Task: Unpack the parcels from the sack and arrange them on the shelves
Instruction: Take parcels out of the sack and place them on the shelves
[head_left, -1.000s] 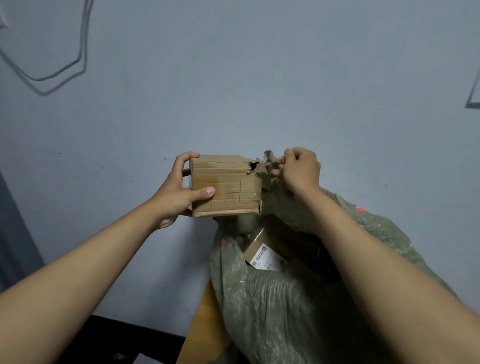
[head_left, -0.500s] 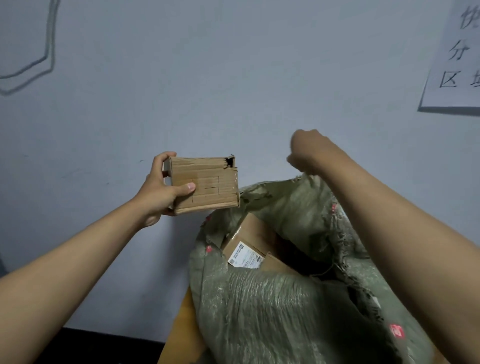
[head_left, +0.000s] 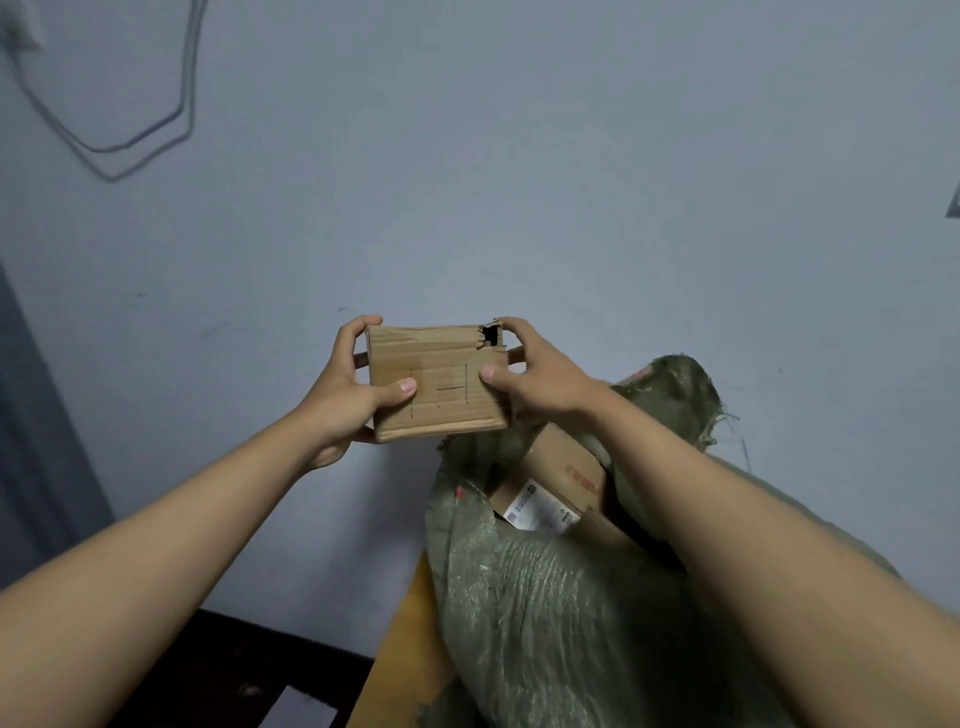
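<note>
A small brown cardboard box (head_left: 439, 382) with a torn hole at its top right corner is held up in front of the wall. My left hand (head_left: 348, 395) grips its left side, thumb on the front face. My right hand (head_left: 530, 374) grips its right side, thumb on the front and fingers round the torn corner. Below and to the right, the green woven sack (head_left: 545, 613) stands open. Inside it lies another cardboard parcel (head_left: 558, 486) with a white label. No shelves are in view.
A pale grey wall (head_left: 519, 182) fills the background, with a cable (head_left: 130, 140) hanging at the upper left. A yellowish board (head_left: 410, 649) leans beside the sack. Dark floor (head_left: 234, 670) lies at the bottom left. A grey door edge (head_left: 31, 441) is at the left.
My right hand let go of the sack's rim and came over to grip the right side of the box. The box moved back over the sack's mouth.
</note>
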